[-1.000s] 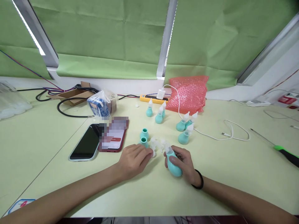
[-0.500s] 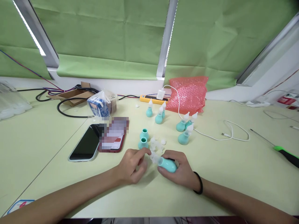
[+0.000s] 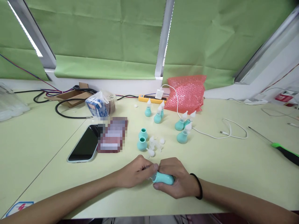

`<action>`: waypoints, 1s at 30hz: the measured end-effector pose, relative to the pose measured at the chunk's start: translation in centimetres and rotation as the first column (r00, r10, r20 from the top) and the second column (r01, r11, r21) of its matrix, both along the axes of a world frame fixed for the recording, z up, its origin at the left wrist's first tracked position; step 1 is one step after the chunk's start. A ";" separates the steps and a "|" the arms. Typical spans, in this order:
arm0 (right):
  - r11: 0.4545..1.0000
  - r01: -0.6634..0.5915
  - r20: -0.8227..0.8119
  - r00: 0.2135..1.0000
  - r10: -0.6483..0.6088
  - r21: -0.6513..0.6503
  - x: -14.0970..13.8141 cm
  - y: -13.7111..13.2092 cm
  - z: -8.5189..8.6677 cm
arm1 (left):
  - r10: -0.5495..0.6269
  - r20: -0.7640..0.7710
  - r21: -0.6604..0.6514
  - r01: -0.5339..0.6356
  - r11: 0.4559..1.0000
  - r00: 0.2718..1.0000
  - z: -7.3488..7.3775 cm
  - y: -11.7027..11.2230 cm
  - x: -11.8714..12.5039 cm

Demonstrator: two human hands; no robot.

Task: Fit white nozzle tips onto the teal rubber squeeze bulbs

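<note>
My right hand (image 3: 177,179) is wrapped round a teal squeeze bulb (image 3: 164,178), which lies on its side just above the table near the front edge. My left hand (image 3: 137,171) closes on the clear plastic piece (image 3: 152,177) at the bulb's mouth; the fingers hide most of that piece. Beyond the hands, two open teal bulbs (image 3: 142,144) stand upright without tips. Beside them lies a small heap of clear and white plastic parts (image 3: 154,144). Farther back, several teal bulbs with pale pointed tips (image 3: 182,137) sit in two loose groups.
Two phones (image 3: 84,144) lie to the left, near a plastic-wrapped blue package (image 3: 99,105). A red bubble-wrap bag (image 3: 185,95) and a yellow power strip (image 3: 149,99) rest along the back. A white cable (image 3: 210,136) and a green-black screwdriver (image 3: 283,152) are on the right.
Both hands have come slightly nearer the table's front edge with the bulb. My left hand, previously with its index finger at the clear piece, is now closed around it against the bulb's mouth.
</note>
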State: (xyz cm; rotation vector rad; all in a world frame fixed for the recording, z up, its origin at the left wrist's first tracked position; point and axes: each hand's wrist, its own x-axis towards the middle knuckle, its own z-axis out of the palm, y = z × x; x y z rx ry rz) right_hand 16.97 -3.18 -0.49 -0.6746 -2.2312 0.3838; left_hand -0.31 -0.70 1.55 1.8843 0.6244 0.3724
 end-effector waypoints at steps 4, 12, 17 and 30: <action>0.998 -0.023 -0.060 0.998 0.027 0.055 -0.2 -0.1 0.0 | -0.010 0.102 -0.335 0.043 0.941 0.995 -0.7 0.3 0.1; 0.990 -0.059 -0.069 0.995 0.069 0.129 -0.1 0.3 0.1 | 0.021 0.212 -0.634 0.122 0.763 0.977 -1.1 0.9 0.4; 0.969 0.028 -0.076 0.997 -0.009 0.247 1.3 1.2 1.2 | 0.201 0.293 -0.751 0.095 0.654 0.935 -1.3 1.8 -0.2; 0.853 0.412 0.045 0.893 -0.448 0.320 3.6 4.1 0.9 | 0.169 0.304 -0.436 -0.021 0.900 0.937 1.7 3.5 -2.2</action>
